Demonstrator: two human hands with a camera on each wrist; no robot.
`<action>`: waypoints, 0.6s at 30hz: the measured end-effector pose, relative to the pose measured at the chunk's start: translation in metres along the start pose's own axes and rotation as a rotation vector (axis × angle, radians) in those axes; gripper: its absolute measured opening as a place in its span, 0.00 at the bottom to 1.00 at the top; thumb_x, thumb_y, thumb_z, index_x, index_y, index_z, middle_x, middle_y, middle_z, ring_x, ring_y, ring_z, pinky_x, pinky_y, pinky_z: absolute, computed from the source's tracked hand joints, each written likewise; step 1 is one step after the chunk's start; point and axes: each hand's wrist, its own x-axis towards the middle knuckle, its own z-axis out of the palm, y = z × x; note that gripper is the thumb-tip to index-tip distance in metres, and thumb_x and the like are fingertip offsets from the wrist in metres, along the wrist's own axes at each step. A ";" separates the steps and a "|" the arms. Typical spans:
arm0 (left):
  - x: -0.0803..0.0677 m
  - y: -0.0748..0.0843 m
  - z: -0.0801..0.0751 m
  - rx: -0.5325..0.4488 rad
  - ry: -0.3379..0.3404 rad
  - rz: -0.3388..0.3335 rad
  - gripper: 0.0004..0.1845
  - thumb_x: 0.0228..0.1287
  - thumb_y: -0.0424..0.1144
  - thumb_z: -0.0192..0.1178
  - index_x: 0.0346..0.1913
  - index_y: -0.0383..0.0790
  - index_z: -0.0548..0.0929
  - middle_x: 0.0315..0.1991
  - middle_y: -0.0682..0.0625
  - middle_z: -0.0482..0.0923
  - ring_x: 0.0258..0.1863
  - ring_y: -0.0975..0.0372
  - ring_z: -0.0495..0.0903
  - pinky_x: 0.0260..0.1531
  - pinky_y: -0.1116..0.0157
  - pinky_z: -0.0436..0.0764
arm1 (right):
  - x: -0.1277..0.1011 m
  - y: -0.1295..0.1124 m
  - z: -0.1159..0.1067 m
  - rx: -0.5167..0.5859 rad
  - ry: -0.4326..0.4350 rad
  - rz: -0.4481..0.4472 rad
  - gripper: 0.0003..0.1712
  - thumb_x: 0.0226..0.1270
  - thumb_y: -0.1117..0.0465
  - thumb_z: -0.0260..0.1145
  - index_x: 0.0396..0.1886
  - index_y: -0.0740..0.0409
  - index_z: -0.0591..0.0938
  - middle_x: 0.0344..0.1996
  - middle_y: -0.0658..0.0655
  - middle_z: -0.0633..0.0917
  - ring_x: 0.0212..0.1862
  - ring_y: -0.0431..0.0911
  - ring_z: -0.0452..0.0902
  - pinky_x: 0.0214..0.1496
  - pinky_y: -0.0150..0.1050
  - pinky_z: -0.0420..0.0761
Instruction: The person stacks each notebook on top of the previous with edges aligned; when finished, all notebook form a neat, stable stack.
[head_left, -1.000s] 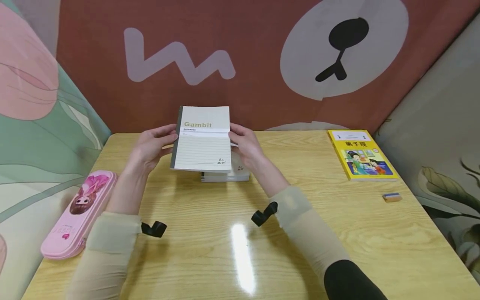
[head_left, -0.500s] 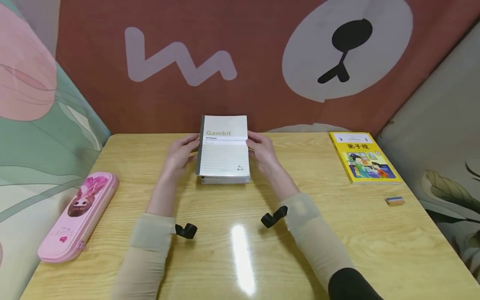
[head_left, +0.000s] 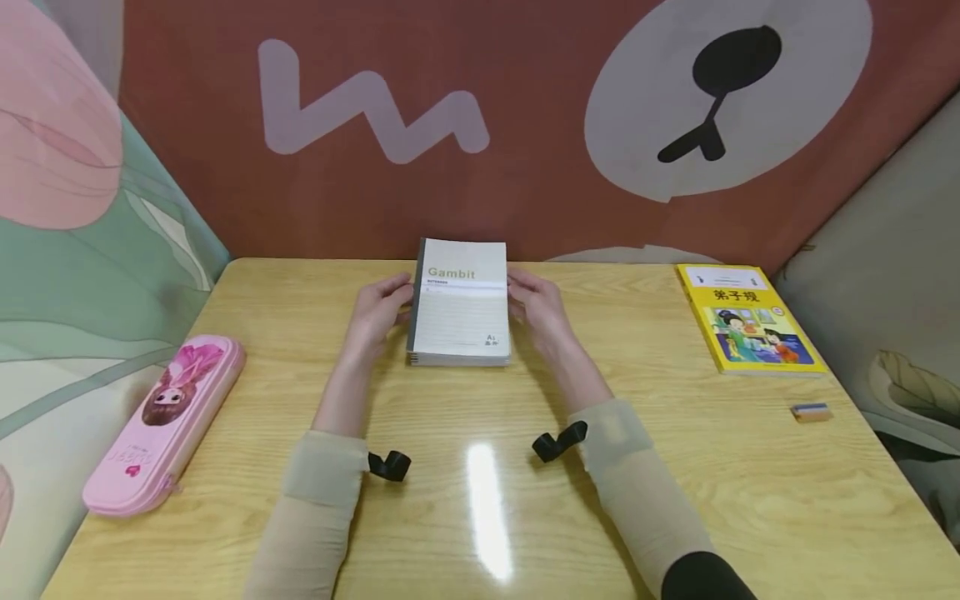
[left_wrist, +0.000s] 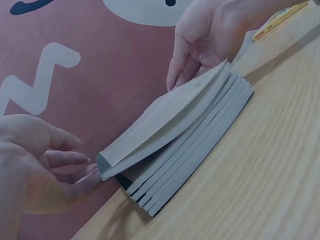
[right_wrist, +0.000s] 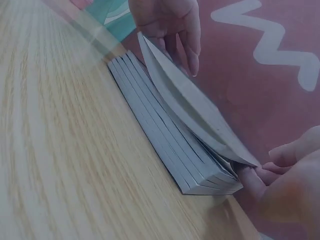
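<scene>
A grey "Gambit" notebook (head_left: 459, 308) lies tilted on a stack of like notebooks (head_left: 457, 361) at the table's far middle. My left hand (head_left: 377, 312) holds its spine edge and my right hand (head_left: 542, 307) its opposite edge. In the left wrist view the notebook (left_wrist: 165, 120) has its far part lifted off the stack (left_wrist: 200, 155), with the left fingertips (left_wrist: 87, 176) under the spine corner. The right wrist view shows the notebook (right_wrist: 185, 102) arched above the stack (right_wrist: 160, 135), the right fingertips (right_wrist: 252, 177) tucked beneath its edge.
A pink pencil case (head_left: 161, 425) lies at the left edge of the wooden table (head_left: 675, 475). A yellow picture book (head_left: 750, 321) sits at the far right, and a small eraser (head_left: 810, 411) lies nearer than it. Printed panels wall the table's back and sides.
Both hands have carried the notebook down and to the right, from above and left of the stack onto its top. The camera view has shifted slightly.
</scene>
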 end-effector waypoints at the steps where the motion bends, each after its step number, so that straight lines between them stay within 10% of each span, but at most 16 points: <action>1: 0.000 0.000 0.000 0.004 -0.004 0.004 0.27 0.80 0.38 0.52 0.77 0.35 0.67 0.76 0.41 0.69 0.70 0.52 0.74 0.68 0.55 0.79 | 0.000 -0.001 -0.001 -0.018 -0.002 -0.003 0.29 0.81 0.68 0.52 0.78 0.66 0.65 0.76 0.64 0.71 0.74 0.54 0.71 0.78 0.48 0.72; 18: 0.001 -0.006 0.006 0.068 -0.022 0.028 0.26 0.80 0.39 0.51 0.75 0.33 0.69 0.78 0.42 0.65 0.75 0.53 0.69 0.74 0.55 0.73 | -0.004 -0.004 -0.001 -0.127 0.025 -0.040 0.32 0.78 0.67 0.56 0.78 0.67 0.63 0.76 0.65 0.70 0.77 0.52 0.67 0.80 0.43 0.70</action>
